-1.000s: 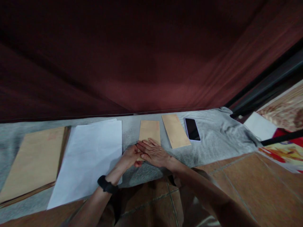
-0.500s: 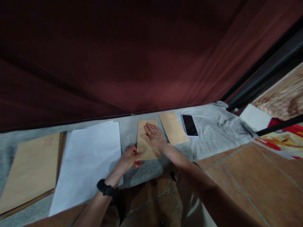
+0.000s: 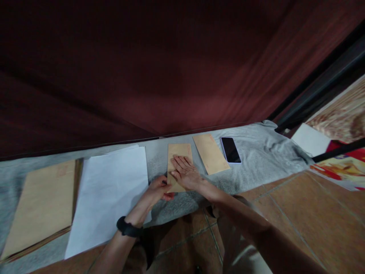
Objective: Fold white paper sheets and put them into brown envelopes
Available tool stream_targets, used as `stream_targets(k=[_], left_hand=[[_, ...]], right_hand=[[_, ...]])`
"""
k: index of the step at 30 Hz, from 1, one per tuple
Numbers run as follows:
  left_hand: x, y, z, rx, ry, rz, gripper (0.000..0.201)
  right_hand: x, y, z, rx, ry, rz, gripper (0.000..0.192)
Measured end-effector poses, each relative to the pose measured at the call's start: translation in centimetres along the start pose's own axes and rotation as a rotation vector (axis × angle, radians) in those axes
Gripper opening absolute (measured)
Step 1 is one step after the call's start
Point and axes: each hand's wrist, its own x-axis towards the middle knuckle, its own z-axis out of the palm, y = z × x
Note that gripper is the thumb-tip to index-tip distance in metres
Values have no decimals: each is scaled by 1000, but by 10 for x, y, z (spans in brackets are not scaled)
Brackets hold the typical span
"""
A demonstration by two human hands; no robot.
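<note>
**poster1:** Right hand [image 3: 186, 173] is lying flat, fingers together and stretched out, palm down on the brown envelope [image 3: 179, 152] in the middle of the grey cloth [image 3: 256, 152]. Half a second ago it sat further up the envelope, near the far end; now it has slid back toward the near end. A second ago both hands were bunched together at the near edge, so it looks like one full pressing stroke out and back.

**poster2:** And the left hand [image 3: 158, 188]?

**poster1:** Curled at the near left corner of the same envelope, fingertips pinching or pinning that edge. It's hardly budged across the three pictures, black wristband [image 3: 128, 229] and all. Can't tell if it's actually gripping the paper or just holding it down.

**poster2:** So smoothing or creasing?

**poster1:** My guess, yeah: flattening the envelope or pressing its flap shut, with the left as an anchor. The envelope itself hasn't shifted on the cloth. Second envelope [image 3: 211, 153] lies just to the right of it, apart, with the phone [image 3: 230, 149] beyond. White sheets [image 3: 111, 190] and the brown stack [image 3: 40, 205] on the left look untouched.
</note>
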Motion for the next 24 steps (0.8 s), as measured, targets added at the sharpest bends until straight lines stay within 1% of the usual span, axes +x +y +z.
stream_targets(k=[4,9,14,18,20,22,24], left_hand=[[-1,4,2,22,30,-59,36],[-5,8,4,16,51,-46,36],[-7,9,3,0,31,-27,38],[-8,10,2,-4,29,-28,40],[-8,10,1,13,18,-39,43],[-7,11,0,29,7,-37,47],[-7,13,-1,25,3,-14,51]], right_hand=[[-14,-8,-4,20,-49,-94,56],[-27,-14,-8,44,-67,-167,55],[-41,-21,-11,93,-84,-224,58],[-43,-25,-20,149,-108,-269,56],[-40,-22,-27,199,-118,-294,51],[-34,-15,-34,260,-96,-268,47],[-27,-3,-42,295,-21,-140,44]])
